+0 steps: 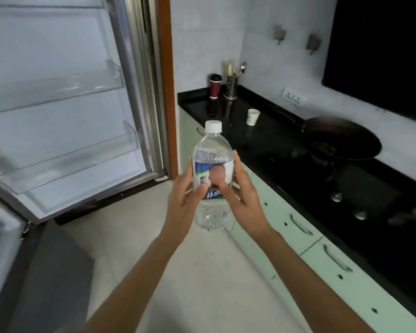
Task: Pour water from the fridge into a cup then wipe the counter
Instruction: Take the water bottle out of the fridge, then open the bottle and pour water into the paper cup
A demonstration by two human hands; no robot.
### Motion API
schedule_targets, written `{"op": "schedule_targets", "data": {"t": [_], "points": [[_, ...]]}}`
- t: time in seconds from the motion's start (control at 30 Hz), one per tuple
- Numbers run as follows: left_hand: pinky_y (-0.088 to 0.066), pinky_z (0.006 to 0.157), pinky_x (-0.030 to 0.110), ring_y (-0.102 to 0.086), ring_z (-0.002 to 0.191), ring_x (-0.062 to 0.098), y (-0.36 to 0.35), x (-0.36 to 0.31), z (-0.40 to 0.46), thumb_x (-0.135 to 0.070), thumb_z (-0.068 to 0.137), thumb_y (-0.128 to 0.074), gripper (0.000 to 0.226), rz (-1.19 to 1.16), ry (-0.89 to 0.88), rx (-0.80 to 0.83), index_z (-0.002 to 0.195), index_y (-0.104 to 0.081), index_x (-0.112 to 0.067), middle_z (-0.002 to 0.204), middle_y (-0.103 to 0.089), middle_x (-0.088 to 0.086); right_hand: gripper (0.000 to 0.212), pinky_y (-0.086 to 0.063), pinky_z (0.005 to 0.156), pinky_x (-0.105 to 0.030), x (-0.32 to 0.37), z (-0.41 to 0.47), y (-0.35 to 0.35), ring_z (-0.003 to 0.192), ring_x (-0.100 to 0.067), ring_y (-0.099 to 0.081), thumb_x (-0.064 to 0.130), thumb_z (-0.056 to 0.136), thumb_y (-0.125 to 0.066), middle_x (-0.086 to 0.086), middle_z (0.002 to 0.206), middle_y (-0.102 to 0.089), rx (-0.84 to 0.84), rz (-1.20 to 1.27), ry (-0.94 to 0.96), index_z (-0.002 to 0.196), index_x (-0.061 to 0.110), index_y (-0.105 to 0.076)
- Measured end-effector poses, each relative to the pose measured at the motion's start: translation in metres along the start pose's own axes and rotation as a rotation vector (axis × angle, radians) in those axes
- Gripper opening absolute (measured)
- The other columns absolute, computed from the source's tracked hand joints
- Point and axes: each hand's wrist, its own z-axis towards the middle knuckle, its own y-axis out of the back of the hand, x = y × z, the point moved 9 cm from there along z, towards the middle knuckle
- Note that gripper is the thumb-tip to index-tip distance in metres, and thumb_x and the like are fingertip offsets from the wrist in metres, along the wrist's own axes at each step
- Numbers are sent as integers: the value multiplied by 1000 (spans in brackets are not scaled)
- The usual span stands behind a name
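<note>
Capped water bottle (213, 174) upright between fingers (238, 164) of both hands.

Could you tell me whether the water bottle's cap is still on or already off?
On. The white cap sits on the neck of the bottle, which is held upright between the left hand and right hand.

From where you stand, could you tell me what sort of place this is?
It looks like a home kitchen. An open fridge door stands at the left, a black counter runs along the right with a dark wok on a stove, and a utensil holder sits near the corner.
</note>
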Motion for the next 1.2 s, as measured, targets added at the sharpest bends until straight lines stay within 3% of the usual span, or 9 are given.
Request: {"op": "schedule_targets", "data": {"t": [0.23, 0.43, 0.6, 0.8, 1.2], "points": [[-54, 91, 31, -60, 118, 18, -71, 23, 8, -26, 96, -56, 52, -25, 34, 112, 143, -39, -36, 131, -56, 2, 63, -48, 101, -43, -34, -20, 61, 122, -8, -51, 58, 90, -47, 12, 134, -45, -85, -86, -86, 144, 56, -14], [-55, 93, 38, -61, 117, 20, -85, 59, 60, -27, 95, -59, 56, -14, 89, 154, 146, -37, -33, 130, -58, 3, 67, -47, 101, -43, -70, 18, 72, 124, -6, -49, 60, 89, -46, 10, 138, -44, -134, -87, -144, 146, 53, -11], [-54, 93, 47, -60, 119, 21, -75, 90, 132, -51, 85, -60, 64, 14, 106, 195, 144, -36, -40, 130, -57, 2, 67, -46, 103, -43, -98, 83, 63, 130, -6, -45, 61, 90, -45, 12, 144, -40, -161, -93, -176, 147, 51, -11], [-54, 92, 50, -58, 120, 25, -54, 120, 216, -64, 80, -60, 72, 75, 90, 253, 144, -37, -38, 131, -56, 2, 65, -44, 106, -43, -128, 155, 44, 133, -6, -42, 47, 96, -47, 13, 148, -38, -201, -88, -215, 149, 47, -10], [-53, 91, 52, -60, 118, 30, -52, 208, 342, -56, 86, -60, 72, 102, 182, 298, 147, -34, -29, 127, -59, 9, 64, -43, 107, -41, -209, 272, 29, 133, -5, -43, 51, 94, -46, 11, 151, -35, -197, -36, -309, 146, 54, -8]]}}
